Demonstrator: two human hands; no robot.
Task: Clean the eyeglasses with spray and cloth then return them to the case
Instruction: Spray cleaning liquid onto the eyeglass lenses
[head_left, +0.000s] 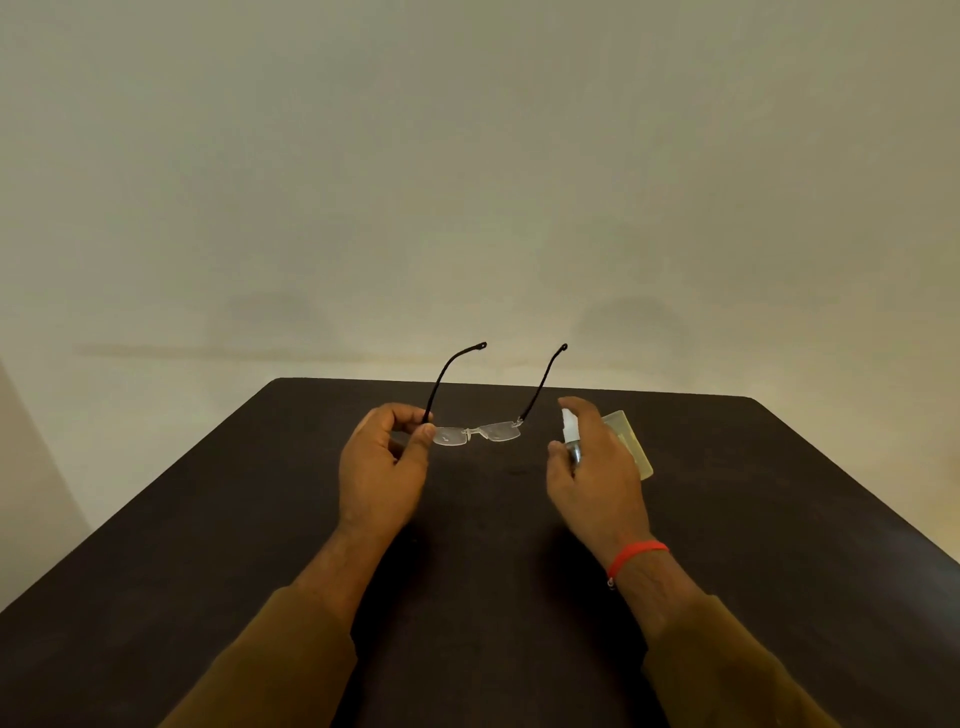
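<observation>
Rimless eyeglasses (480, 432) with thin black temples are held above the dark table (483, 545), lenses toward me and temples unfolded, pointing away. My left hand (382, 467) pinches them at the left lens corner and hinge. My right hand (597, 467) grips a small spray bottle (570, 434) with a white nozzle and dark body, just right of the glasses, index finger on top of the nozzle. A pale translucent case (636, 441) lies on the table behind my right hand, partly hidden. No cloth is in view.
The dark table's far edge (519, 385) meets a plain pale wall. My brown sleeves cover both forearms, and a red thread band circles the right wrist (636, 553).
</observation>
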